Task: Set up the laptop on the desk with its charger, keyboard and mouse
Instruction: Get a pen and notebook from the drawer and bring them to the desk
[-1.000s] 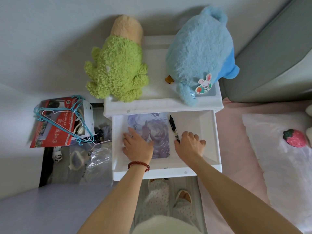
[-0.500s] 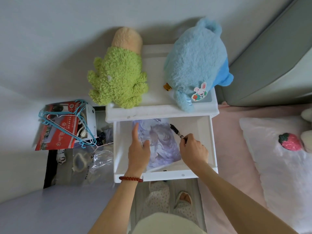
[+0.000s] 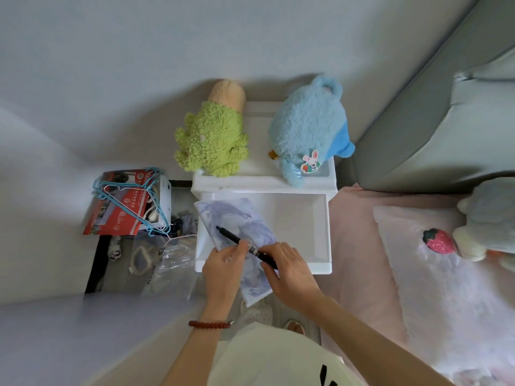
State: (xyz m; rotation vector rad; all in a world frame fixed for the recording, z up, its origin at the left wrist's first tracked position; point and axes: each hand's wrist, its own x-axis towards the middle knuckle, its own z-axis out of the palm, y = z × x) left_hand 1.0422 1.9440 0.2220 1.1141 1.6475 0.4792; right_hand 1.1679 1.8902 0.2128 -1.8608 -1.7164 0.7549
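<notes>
No laptop, charger, keyboard or mouse shows in the head view. A flat mouse pad (image 3: pixel 237 221) with a pale purple swirl print is lifted out of the open white drawer (image 3: pixel 323 235) and tilts over its front left corner. My left hand (image 3: pixel 223 271) grips the pad's near edge. My right hand (image 3: pixel 289 271) holds a black pen (image 3: pixel 237 240) that lies across the pad, and also touches the pad's right side.
A green plush (image 3: pixel 211 140) and a blue plush (image 3: pixel 309 129) sit on the white nightstand top (image 3: pixel 262 179). To the left lie a red-printed box (image 3: pixel 117 215) with blue hangers (image 3: pixel 131 190) and plastic bags. A pink bed (image 3: pixel 359 246) with a strawberry-marked pillow (image 3: pixel 437 242) is right.
The pad was lying flat in the drawer with the pen beside it; both hands have lifted pad and pen up and toward me, over the drawer's front left.
</notes>
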